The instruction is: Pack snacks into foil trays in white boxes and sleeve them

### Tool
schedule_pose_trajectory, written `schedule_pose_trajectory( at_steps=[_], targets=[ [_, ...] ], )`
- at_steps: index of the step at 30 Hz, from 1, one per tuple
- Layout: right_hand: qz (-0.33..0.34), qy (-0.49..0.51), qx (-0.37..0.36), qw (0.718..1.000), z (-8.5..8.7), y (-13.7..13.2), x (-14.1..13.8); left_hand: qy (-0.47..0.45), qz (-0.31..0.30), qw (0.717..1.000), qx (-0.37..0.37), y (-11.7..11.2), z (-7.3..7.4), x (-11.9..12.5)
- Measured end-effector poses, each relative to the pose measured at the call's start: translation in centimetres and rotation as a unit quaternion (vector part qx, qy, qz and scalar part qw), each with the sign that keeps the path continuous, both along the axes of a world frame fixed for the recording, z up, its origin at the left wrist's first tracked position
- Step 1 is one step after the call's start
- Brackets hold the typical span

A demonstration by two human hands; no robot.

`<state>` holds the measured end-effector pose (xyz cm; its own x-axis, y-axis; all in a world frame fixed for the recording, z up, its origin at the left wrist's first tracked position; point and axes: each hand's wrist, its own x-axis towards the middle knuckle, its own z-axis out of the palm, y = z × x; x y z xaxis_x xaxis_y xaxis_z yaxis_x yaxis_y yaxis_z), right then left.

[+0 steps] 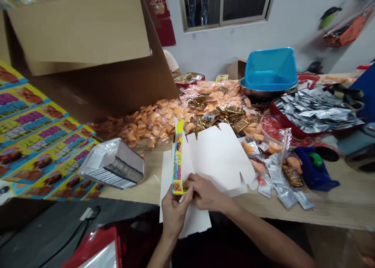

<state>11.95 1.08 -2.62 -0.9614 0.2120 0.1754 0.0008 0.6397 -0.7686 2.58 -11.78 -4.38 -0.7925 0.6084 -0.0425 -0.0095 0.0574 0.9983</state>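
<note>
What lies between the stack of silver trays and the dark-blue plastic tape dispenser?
The head view shows a partly folded white cardboard carton, then small silver sachets, clear-wrapped orange pieces and a gold packet.

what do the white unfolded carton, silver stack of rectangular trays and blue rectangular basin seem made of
White unfolded carton: apparently thin cardboard, matte, with fold lines and cut slots.
Silver stack of rectangular trays: probably aluminium foil, shiny, from its glints and thin layered rims.
Blue rectangular basin: likely plastic, given its smooth sheen and rounded corners.
</note>
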Motion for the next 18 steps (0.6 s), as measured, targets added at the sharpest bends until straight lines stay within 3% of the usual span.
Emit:
schedule_pose_trajectory(
  at_steps=[3,7,9,14,18],
  targets=[
    [0.017,0.04,-0.021,0.999,0.0,0.6,0.2,0.052,0.001,0.999,0.004,0.1,1.3,-0.2],
    [-0.113,0.09,0.08,0.986,0.7,0.2,0.0,0.061,0.046,0.994,0.082,0.5,1.6,-0.3],
    [-0.145,0.077,0.142,0.976,1.2,-0.1,-0.2,0.037,0.049,0.99,0.128,1.2,1.2,-0.3],
    [-0.093,0.011,0.211,0.973,2.7,0.0,-0.3,0.041,0.076,0.984,0.155,2.4,-0.2,0.0],
    [-0.045,-0.017,0.16,0.986,3.3,1.1,0.4,0.06,0.026,0.992,0.111,1.6,-0.7,0.5]
  ],
)
